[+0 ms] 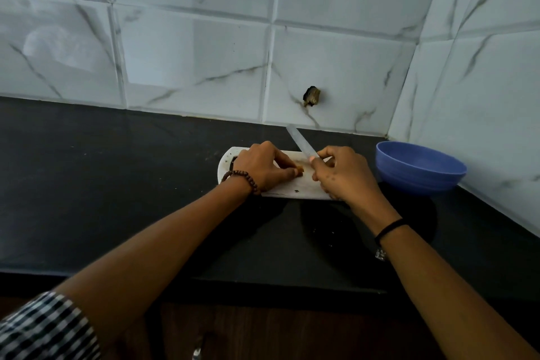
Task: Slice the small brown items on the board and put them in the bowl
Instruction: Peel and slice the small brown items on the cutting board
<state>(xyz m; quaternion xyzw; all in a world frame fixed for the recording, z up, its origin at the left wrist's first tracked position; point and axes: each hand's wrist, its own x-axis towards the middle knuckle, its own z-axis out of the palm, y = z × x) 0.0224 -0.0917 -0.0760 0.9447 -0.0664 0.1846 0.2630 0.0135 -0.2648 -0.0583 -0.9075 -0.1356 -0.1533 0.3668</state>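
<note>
- brown item (300, 169): small piece on the board, btw my two hands, right at my L fingertips.
- L hand (264, 166): fingers curled, pinching the brown item down against the board.
- R hand (342, 172): wrapped round the knife (301, 143) handle. The handle is hidden in my fist, and the blade sticks out past my thumb, angled away from me twd the wall.
- board (295, 187): white, under both hands, on the black counter (117, 184).
- bowl (420, 168): blue, just R of my R hand, off the board, on the counter by the tiled corner.
- wrists: bead bracelet (244, 180) on L, black band (390, 228) on R.
</note>
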